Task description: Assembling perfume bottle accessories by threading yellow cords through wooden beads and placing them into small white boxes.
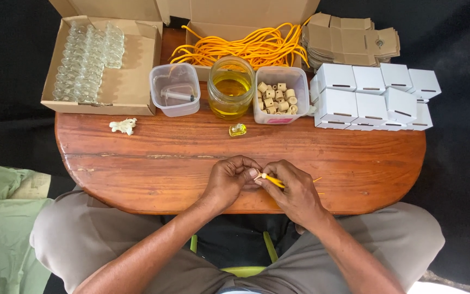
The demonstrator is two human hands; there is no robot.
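Both hands meet over the near edge of the oval wooden table (137,158). My left hand (230,178) is closed around a small pale piece, mostly hidden by its fingers. My right hand (296,188) pinches a short orange cord (274,182) whose tip touches the left fingertips. A small glass bottle of yellow liquid (237,129) lies on the table just beyond the hands.
Along the back stand a cardboard box of small glass bottles (88,60), a plastic tub with a syringe (175,90), a jar of yellow oil (230,87), a tub of wooden caps (278,97), orange cords (246,46), white boxes (373,95), flat cardboard blanks (349,38). A pale crumpled scrap (123,126) lies left.
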